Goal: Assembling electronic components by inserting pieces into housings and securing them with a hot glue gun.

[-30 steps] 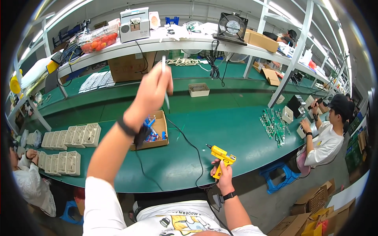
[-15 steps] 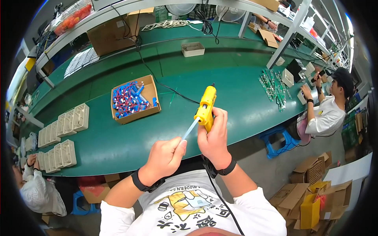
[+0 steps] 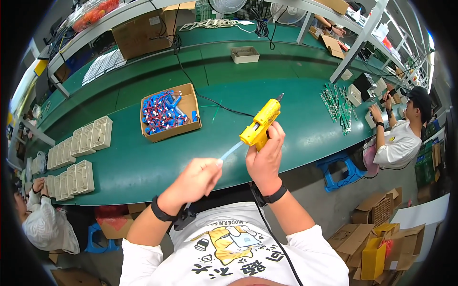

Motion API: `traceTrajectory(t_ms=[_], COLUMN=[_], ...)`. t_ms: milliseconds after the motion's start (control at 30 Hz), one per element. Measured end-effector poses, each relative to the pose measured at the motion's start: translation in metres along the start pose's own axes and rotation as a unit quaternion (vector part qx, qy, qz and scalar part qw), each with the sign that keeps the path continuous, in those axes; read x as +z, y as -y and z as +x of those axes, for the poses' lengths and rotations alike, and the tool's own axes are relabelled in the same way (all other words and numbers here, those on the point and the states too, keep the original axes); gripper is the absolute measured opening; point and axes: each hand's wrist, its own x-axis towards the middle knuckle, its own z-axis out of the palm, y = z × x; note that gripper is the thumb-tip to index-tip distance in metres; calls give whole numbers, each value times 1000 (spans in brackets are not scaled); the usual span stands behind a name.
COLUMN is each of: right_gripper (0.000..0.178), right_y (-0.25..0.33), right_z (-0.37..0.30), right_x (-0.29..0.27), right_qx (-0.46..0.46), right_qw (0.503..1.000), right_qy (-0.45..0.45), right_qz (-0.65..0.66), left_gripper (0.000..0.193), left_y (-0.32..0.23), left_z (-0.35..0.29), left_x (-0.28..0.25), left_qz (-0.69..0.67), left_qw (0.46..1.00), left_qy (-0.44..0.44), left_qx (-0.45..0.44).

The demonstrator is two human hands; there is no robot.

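Observation:
A yellow hot glue gun (image 3: 261, 125) is in my right hand (image 3: 266, 157), its handle wrapped by my fingers and its dark nozzle pointing up and to the right. From its back end sticks a translucent bluish glue stick (image 3: 232, 150). My left hand (image 3: 198, 177) is closed on the lower end of that stick, which stays in line with the gun. Both hands are held above the front edge of the green table. Left of the gun stands an open cardboard box (image 3: 177, 130) filled with blue cylindrical parts on red and black wires.
Cream plastic trays (image 3: 84, 176) stand in rows at the left. Green circuit boards (image 3: 338, 107) lie piled at the right, close to a seated co-worker (image 3: 405, 136). A black cable (image 3: 224, 106) runs across the green table (image 3: 143, 167). A shallow bin (image 3: 244, 55) sits farther back.
The glue gun has moved slightly right and tilted further to the right. My left hand has shifted a little left and down along with the stick's end.

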Motion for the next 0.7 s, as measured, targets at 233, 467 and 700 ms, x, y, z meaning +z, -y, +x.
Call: traceTrajectory(t_ms=[233,467,700], right_gripper=[70,69,51], right_y=[5,19,-74], right_z=[-10,-22,-26], right_x=[20,42,27], right_qx=[-25,-32,204], right_qw=[999,998,959], right_qy=[-26,-3,94], right_qz=[-5,58,172], left_gripper=[53,50,37], left_y=[-6,25,45], left_z=[1,-6,-49], left_x=[-19,-21,-87], left_qz=[-128,-132,215], left_qw=[987,983,938], left_qy=[100,131,-268], left_qx=[-3,5,38])
